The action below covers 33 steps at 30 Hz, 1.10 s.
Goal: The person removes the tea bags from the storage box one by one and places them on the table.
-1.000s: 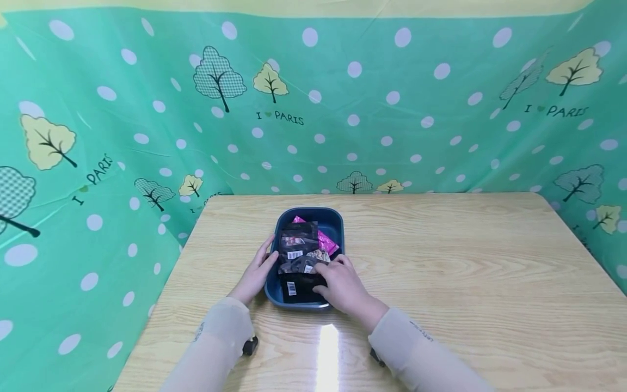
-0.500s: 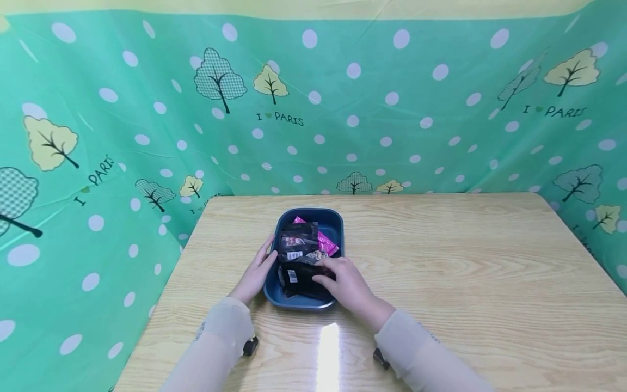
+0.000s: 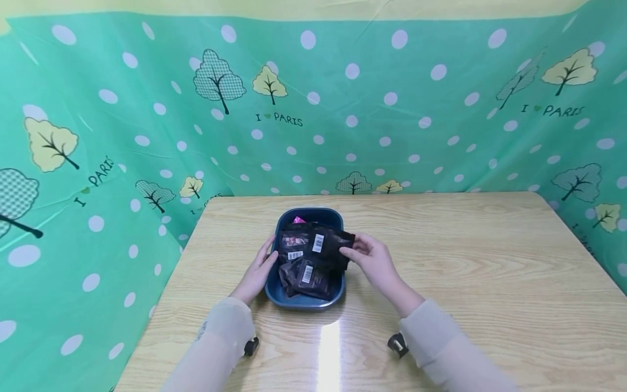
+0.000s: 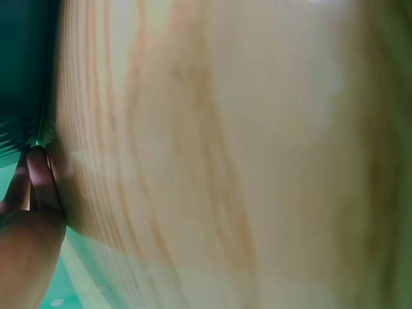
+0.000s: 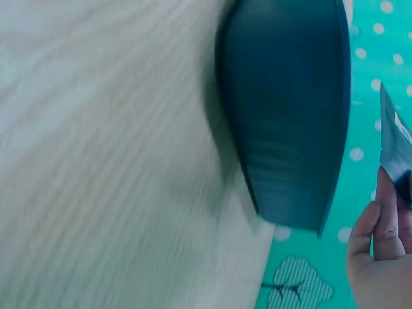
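Smooth, faintly sheened plastic for the blue tub (image 5: 283, 116). Within the tub, thin black packets (image 3: 320, 284) of glossy, plastic-looking film with paper-like white labels (image 3: 307, 274). Beneath the tub, smooth wood-grained bench (image 3: 455, 272), glossy. Behind the tub, soft-sheened, creased cloth-like curtain (image 3: 421, 152). In front, matt cloth sleeves (image 3: 203, 351).

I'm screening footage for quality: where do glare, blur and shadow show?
Head view: white glare streak on the table, nearer than the bin; left wrist view: table grain blurred; right wrist view: table soft, shadow beside the bin.
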Each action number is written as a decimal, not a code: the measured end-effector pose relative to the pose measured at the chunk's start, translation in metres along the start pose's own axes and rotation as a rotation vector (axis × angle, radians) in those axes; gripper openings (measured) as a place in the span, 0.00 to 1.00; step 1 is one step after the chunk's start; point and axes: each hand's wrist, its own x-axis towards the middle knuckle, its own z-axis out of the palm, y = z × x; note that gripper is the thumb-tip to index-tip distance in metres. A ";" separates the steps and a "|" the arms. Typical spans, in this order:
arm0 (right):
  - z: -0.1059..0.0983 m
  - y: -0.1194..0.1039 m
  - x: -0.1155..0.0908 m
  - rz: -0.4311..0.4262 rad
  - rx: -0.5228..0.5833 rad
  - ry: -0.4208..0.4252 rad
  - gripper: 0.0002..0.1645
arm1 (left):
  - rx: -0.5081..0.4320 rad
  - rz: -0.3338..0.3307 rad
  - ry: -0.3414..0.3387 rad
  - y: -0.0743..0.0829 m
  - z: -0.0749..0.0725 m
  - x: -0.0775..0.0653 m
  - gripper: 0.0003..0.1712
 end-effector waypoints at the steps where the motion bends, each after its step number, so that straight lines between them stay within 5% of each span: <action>1: -0.004 0.001 0.002 0.010 0.011 0.007 0.17 | -0.002 0.000 0.000 0.000 0.000 0.000 0.32; 9: -0.039 0.012 0.011 0.061 0.039 0.054 0.25 | -0.004 -0.005 -0.001 0.001 0.000 -0.001 0.32; 17: -0.064 0.028 0.013 0.138 0.018 0.016 0.33 | -0.007 -0.024 -0.010 0.002 -0.001 -0.002 0.32; 33: -0.074 0.062 0.016 0.214 -0.133 -0.070 0.33 | -0.012 -0.007 0.003 0.002 0.001 -0.002 0.33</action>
